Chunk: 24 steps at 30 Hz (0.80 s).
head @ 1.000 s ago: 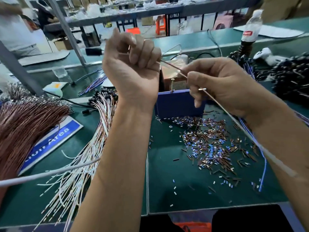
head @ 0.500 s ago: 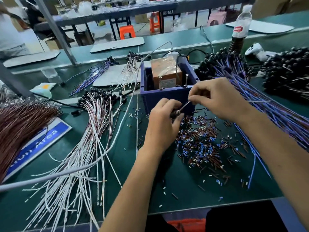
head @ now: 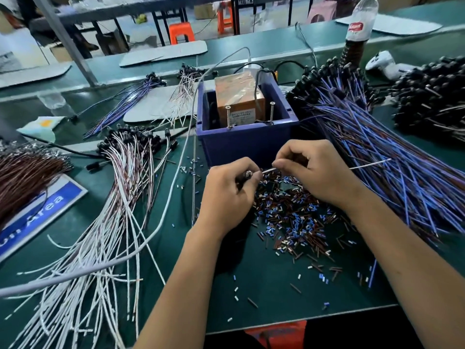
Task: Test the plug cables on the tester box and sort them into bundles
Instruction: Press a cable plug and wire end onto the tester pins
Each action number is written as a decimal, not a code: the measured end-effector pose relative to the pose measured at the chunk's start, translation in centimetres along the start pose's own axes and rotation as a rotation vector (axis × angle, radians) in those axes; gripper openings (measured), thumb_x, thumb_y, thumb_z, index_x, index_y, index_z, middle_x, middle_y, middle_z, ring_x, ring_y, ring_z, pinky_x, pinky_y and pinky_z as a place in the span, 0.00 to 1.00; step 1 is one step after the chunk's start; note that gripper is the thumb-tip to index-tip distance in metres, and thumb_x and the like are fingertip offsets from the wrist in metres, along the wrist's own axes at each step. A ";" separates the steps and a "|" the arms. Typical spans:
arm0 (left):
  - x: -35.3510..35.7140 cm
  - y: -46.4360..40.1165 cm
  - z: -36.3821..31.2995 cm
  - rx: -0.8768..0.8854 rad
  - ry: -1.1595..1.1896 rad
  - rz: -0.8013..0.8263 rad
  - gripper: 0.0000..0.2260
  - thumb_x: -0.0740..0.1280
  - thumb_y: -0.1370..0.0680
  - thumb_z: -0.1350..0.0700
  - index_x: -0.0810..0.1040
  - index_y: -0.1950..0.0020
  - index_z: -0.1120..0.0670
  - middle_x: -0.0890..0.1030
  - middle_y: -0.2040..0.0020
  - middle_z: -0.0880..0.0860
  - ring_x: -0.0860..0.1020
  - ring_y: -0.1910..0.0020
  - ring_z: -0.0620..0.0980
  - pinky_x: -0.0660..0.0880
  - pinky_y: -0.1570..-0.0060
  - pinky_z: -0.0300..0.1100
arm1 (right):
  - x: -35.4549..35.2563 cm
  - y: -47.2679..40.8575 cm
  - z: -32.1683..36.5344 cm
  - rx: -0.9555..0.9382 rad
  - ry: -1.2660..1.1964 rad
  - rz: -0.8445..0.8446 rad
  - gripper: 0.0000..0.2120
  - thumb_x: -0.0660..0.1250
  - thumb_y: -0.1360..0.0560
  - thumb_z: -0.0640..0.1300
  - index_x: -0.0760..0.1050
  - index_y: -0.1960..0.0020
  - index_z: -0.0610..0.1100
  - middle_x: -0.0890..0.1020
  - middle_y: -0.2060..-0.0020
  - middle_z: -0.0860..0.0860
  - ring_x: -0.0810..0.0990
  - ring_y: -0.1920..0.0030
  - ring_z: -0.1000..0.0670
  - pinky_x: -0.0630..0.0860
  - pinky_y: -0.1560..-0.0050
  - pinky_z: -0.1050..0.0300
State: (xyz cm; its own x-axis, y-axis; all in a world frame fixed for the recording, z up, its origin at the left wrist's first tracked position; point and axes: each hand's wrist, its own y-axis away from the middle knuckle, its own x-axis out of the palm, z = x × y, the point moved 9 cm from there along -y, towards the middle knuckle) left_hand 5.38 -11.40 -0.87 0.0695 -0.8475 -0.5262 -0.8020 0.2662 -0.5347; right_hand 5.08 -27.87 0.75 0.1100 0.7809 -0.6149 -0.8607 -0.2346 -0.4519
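Left hand (head: pixel 227 195): I grip the plug end of one plug cable (head: pixel 269 170), now brought down from head height.
Right hand (head: pixel 312 172): I pinch its white lead.
Meaning: probably ready for testing.
Tester box (head: pixel 239 102): inside the blue bin (head: pixel 247 144), just behind my hands.
Bundles: white-lead bundle (head: pixel 118 187) left, blue-lead bundle (head: pixel 392 157) right on the worktop (head: pixel 251 293).

A thin white plug cable (head: pixel 269 170) lies level before the blue tester box (head: pixel 247 144), beside white-and-blue bundles.

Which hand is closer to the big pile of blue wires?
The right hand. It sits just beside the spread-out pile of blue wires, pinching a thin white cable. The left hand is farther away, on the right hand's other side.
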 end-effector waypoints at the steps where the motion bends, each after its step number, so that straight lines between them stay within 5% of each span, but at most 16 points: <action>1: 0.0 0.0 0.1 -0.014 0.027 0.010 0.07 0.71 0.23 0.61 0.79 0.60 0.54 0.72 0.72 0.50 0.69 0.73 0.51 0.67 0.70 0.44 | 0.1 0.1 -0.2 0.012 -0.021 0.018 0.06 0.72 0.20 0.44 0.81 0.56 0.46 0.82 0.66 0.54 0.79 0.65 0.54 0.72 0.62 0.66; 6: 0.1 0.2 0.1 -0.045 0.093 0.052 0.09 0.70 0.23 0.63 0.78 0.62 0.55 0.71 0.73 0.50 0.67 0.73 0.48 0.64 0.71 0.42 | 0.3 0.3 -1.1 0.064 -0.109 0.104 0.06 0.70 0.19 0.45 0.80 0.55 0.49 0.82 0.67 0.52 0.76 0.71 0.57 0.72 0.68 0.65; 13: -1.8 0.5 1.7 -0.164 0.332 -0.069 0.08 0.67 0.22 0.60 0.78 0.61 0.59 0.72 0.71 0.44 0.66 0.70 0.44 0.63 0.67 0.39 | -3.1 0.8 -3.8 0.195 -0.345 -0.021 0.06 0.71 0.21 0.46 0.79 0.49 0.43 0.83 0.66 0.48 0.73 0.75 0.51 0.72 0.73 0.62; 20: -0.8 0.7 3.1 -0.361 0.609 -0.065 0.05 0.68 0.23 0.57 0.80 0.57 0.57 0.77 0.67 0.51 0.65 0.73 0.45 0.62 0.71 0.37 | -4.1 2.2 -3.6 0.195 -0.710 0.217 0.07 0.72 0.25 0.44 0.81 0.47 0.47 0.84 0.62 0.42 0.72 0.74 0.51 0.66 0.75 0.64; 24: -0.5 0.7 3.2 -0.426 0.774 -0.096 0.05 0.69 0.23 0.57 0.80 0.59 0.52 0.79 0.64 0.55 0.64 0.75 0.44 0.61 0.74 0.34 | -3.1 3.0 -2.2 0.119 -0.861 0.403 0.07 0.74 0.24 0.43 0.85 0.47 0.41 0.84 0.60 0.41 0.78 0.66 0.49 0.76 0.64 0.61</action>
State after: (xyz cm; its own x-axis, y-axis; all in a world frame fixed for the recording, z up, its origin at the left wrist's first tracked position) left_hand 6.64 -9.31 -3.06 -0.1494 -0.9712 0.1856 -0.9767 0.1157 -0.1809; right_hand 3.25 -32.33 -0.14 -0.5677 0.8232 -0.0025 -0.8041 -0.5552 -0.2124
